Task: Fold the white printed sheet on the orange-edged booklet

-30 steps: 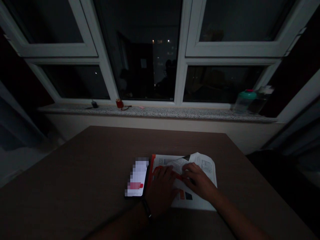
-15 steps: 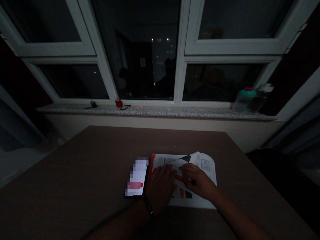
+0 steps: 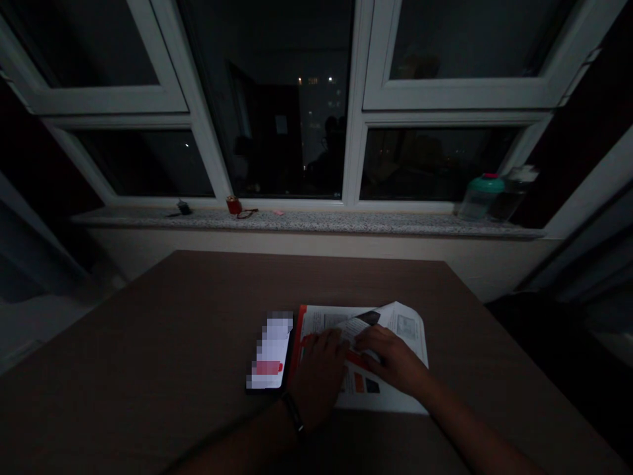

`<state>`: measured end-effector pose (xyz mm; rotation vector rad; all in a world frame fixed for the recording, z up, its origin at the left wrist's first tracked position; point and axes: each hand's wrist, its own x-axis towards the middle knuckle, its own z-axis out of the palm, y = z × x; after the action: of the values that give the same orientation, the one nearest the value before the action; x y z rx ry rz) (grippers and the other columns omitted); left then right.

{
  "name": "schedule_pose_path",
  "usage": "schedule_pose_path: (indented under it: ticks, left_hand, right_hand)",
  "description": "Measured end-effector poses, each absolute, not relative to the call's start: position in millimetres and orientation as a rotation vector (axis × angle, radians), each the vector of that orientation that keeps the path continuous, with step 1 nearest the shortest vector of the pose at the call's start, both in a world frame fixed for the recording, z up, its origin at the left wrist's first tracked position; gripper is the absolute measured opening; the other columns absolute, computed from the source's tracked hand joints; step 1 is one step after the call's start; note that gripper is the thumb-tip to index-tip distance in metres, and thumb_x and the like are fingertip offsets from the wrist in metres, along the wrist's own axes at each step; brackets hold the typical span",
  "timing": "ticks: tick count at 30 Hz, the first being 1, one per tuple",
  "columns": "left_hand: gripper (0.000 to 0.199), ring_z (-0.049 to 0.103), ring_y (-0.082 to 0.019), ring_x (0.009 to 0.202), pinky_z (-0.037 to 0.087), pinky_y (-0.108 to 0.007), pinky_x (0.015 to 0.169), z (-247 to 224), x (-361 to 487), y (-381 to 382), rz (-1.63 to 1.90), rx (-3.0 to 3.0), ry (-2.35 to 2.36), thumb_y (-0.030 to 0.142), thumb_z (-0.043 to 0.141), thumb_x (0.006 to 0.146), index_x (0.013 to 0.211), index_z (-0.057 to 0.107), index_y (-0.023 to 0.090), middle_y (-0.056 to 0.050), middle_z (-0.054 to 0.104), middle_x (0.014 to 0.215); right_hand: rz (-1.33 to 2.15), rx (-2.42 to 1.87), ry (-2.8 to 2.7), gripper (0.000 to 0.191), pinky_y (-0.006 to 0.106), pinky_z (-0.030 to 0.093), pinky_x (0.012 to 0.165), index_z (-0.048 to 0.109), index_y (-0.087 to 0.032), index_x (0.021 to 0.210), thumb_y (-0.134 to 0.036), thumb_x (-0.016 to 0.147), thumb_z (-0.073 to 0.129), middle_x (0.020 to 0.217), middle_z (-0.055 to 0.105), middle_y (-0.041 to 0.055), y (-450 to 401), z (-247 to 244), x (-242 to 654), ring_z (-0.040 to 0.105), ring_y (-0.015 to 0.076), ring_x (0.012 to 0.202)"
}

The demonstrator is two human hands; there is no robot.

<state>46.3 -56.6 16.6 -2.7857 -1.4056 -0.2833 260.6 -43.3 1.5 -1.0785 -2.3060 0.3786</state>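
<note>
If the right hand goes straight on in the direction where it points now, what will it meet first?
The right hand would likely meet the left hand first, at its fingers; the dim picture leaves their heights unclear.

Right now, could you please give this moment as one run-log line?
left hand: on printed paper | right hand: at its folded-over flap | phone: lit, beside paper | teal-topped bottle: on windowsill

The phone screen (image 3: pixel 271 349), nine o'clock of the booklet (image 3: pixel 390 401), is pixelated; print (image 3: pixel 357 326) too small to read; forearms (image 3: pixel 462 419) cropped at six o'clock.
</note>
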Motion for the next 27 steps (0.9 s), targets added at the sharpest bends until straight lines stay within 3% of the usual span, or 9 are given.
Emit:
schedule_pose_path:
  ticks: [5,9,14,19,27]
  left_hand:
    - [0.044,0.036,-0.032,0.135,0.032,-0.055,0.107,4.8,44.0,-56.4,-0.32,-2.752,-1.379,0.019,0.051,0.094,0.137,0.046,0.02,-0.011,0.04,0.149]
    - [0.044,0.036,-0.033,0.136,0.033,-0.054,0.108,5.0,42.5,-57.0,-0.326,-2.759,-1.373,0.019,0.05,0.094,0.137,0.046,0.019,-0.013,0.04,0.148]
    - [0.044,0.035,-0.032,0.136,0.032,-0.054,0.109,11.5,42.6,-56.4,-0.289,-2.801,-1.413,0.021,0.053,0.093,0.136,0.048,0.02,-0.012,0.041,0.148]
    - [0.044,0.033,-0.032,0.138,0.03,-0.055,0.109,10.5,42.8,-54.5,-0.285,-2.846,-1.437,0.022,0.052,0.093,0.137,0.048,0.021,-0.012,0.038,0.15]
    - [0.045,0.034,-0.031,0.138,0.03,-0.054,0.11,9.0,43.1,-55.0,-0.31,-2.86,-1.459,0.02,0.051,0.093,0.137,0.048,0.021,-0.011,0.04,0.15]
  right_hand:
    - [0.301,-1.126,-2.347,0.043,0.046,0.043,0.098,0.061,-0.025,0.121,-0.009,0.081,0.058,0.127,0.059,0.0088,-44.6,4.6,260.8,0.052,0.0257,0.117]
    - [0.279,-1.119,-2.37,0.04,0.048,0.041,0.101,0.064,-0.025,0.117,-0.008,0.081,0.056,0.132,0.056,0.0079,-44.9,3.5,260.9,0.05,0.0263,0.121]
    - [0.225,-1.095,-2.355,0.032,0.047,0.043,0.096,0.066,-0.026,0.112,-0.013,0.083,0.057,0.125,0.06,0.0078,-43.3,3.1,264.5,0.054,0.027,0.115]
    - [0.096,-1.359,-2.016,0.02,0.045,0.046,0.089,0.065,-0.024,0.106,-0.023,0.089,0.054,0.104,0.064,0.0088,-41.1,6.9,287.3,0.058,0.0274,0.103]
    - [0.282,-1.543,-2.04,0.015,0.038,0.049,0.079,0.062,-0.02,0.099,-0.027,0.085,0.058,0.097,0.061,0.0068,-41.0,3.9,306.2,0.06,0.0227,0.088]
